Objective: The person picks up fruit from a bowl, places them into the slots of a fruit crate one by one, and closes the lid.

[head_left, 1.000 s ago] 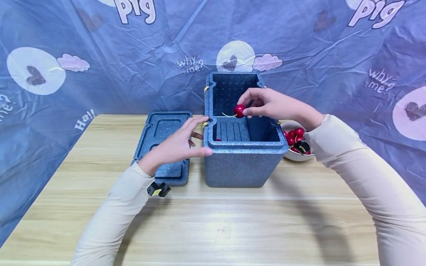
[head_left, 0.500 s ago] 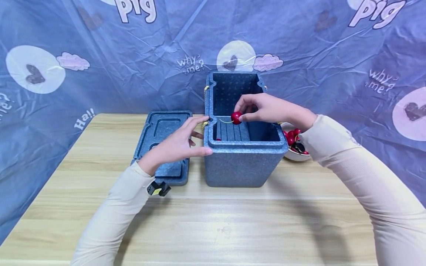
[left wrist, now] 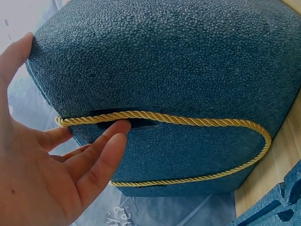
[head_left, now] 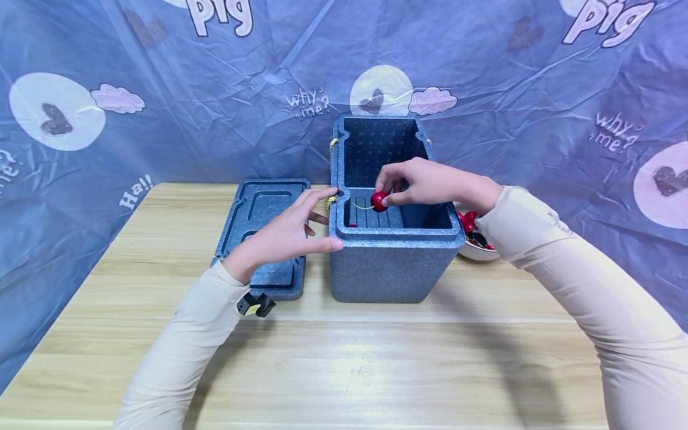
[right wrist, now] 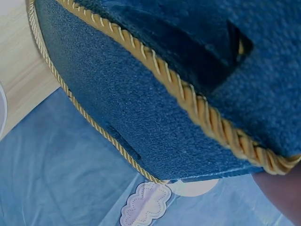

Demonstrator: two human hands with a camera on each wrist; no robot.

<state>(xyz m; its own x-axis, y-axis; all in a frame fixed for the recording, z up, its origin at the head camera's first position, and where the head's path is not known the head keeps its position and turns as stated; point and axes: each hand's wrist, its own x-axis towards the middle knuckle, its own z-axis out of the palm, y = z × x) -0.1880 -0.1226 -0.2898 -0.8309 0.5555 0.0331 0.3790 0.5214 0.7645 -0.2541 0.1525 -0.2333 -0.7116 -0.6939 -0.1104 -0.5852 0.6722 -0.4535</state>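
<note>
A foam box (head_left: 395, 273), blue-grey and lidless, stands at the centre of the head view. Over its opening, my right hand (head_left: 421, 182) pinches a red cherry (head_left: 378, 202) between thumb and fingers, its green stem pointing left. A bit of another red fruit (head_left: 352, 226) shows inside, by the near left corner. My left hand (head_left: 292, 234) rests spread against the box's left side, thumb at the near corner and a fingertip at the rim. In the left wrist view, its fingers lie beside a gold rope (left wrist: 188, 121) on the box wall. The box wall hides the cherry from the right wrist view.
The lid (head_left: 271, 200) lies flat on the table left of the box. A white bowl (head_left: 478, 255) holding several cherries (head_left: 467, 222) stands to the right, partly behind my right sleeve. A printed blue cloth (head_left: 242, 131) hangs behind the wooden table (head_left: 301, 370).
My right hand has lowered the cherry toward the box interior, moving slightly left and nearer. My left hand has stayed in place on the box.
</note>
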